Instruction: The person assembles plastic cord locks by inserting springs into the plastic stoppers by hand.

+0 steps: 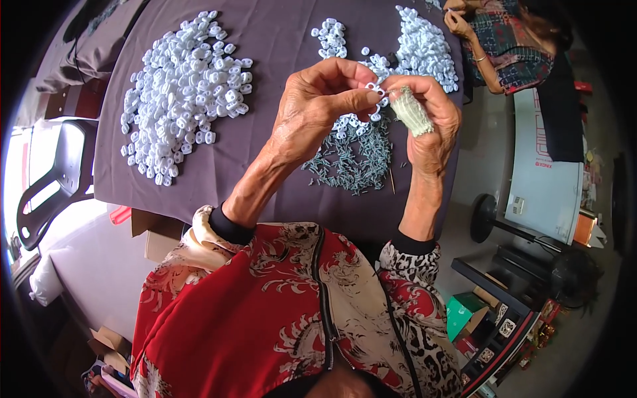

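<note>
- Closest to me I see my own red patterned jacket [265, 318], with both arms reaching up and out from it.
- My left hand [312, 109] is pinched shut on a small white plastic piece [373, 86], thumb and finger pressed together on it.
- My right hand [428, 123] meets it there. Its fingers are closed too, touching the same white piece. A knitted green cover [411, 111] sits on one finger of that hand.
- I think I am in the middle of joining a small part onto the white piece, up in the air above the table. The next move needs a careful push while both hands stay steady.
- Just under my hands lies a heap of thin grey-green bits [355, 159] on the purple cloth [279, 40].
- A thin stick [391, 179] lies beside that heap.
- I see no bowl or box on the table. Everything lies loose in piles.
- Farther left is a big pile of white pieces [186, 86].
- Farther off there are more white pieces [421, 46].
- At the far side another person's arm [481, 63] is at the table edge.
</note>
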Available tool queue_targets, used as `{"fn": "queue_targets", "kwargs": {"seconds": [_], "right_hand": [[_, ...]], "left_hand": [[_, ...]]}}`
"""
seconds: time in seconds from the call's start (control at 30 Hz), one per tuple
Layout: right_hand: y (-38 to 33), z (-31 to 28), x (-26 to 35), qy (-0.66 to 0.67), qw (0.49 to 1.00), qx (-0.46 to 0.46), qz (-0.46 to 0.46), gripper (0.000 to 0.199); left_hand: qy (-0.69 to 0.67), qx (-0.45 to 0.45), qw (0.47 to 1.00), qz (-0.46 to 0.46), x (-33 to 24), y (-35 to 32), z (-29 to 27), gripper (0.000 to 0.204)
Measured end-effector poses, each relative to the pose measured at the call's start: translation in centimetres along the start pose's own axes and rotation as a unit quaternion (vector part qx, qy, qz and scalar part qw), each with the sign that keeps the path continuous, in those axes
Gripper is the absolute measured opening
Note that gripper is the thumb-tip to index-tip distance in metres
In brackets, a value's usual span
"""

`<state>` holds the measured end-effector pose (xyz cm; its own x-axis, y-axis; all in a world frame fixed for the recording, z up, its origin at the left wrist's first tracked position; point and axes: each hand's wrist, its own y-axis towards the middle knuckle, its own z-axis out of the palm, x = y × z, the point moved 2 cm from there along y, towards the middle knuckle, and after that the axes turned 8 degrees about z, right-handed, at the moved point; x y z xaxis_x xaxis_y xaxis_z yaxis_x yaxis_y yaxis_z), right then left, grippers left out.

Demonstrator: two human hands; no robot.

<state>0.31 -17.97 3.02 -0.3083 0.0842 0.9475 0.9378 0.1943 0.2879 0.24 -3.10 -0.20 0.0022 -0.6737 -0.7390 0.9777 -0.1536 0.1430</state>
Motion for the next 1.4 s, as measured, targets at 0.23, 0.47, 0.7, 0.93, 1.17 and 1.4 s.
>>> {"fn": "queue_targets", "kwargs": {"seconds": [0.23, 0.47, 0.7, 0.93, 1.17, 1.4], "right_hand": [[0.5, 0.2, 2.4, -0.047, 0.998, 0.023, 0.026, 0.013], [0.4, 0.8, 2.7, -0.038, 0.999, 0.013, 0.020, 0.018], [0.3, 0.8, 2.9, -0.076, 0.997, 0.016, 0.000, 0.014], [0.3, 0.9, 3.1, -0.114, 0.993, 0.015, -0.013, 0.009], [0.3, 0.9, 3.1, -0.133, 0.991, 0.014, -0.015, 0.011], [0.1, 1.2, 2.3, -0.137, 0.990, 0.009, -0.022, 0.013]], "left_hand": [[0.006, 0.019, 1.000, 0.005, -1.1, -0.3, 0.4, 0.014], [0.019, 0.015, 1.000, 0.005, -1.8, -0.7, 0.5, 0.015], [0.039, 0.015, 0.999, 0.007, -2.0, -0.9, 0.6, 0.013], [0.058, 0.012, 0.998, 0.006, -2.2, -0.9, 0.7, 0.012], [0.056, 0.003, 0.998, 0.011, -2.5, -1.0, 0.9, 0.013], [0.056, -0.003, 0.998, 0.009, -1.8, -1.1, 0.6, 0.013]]}}
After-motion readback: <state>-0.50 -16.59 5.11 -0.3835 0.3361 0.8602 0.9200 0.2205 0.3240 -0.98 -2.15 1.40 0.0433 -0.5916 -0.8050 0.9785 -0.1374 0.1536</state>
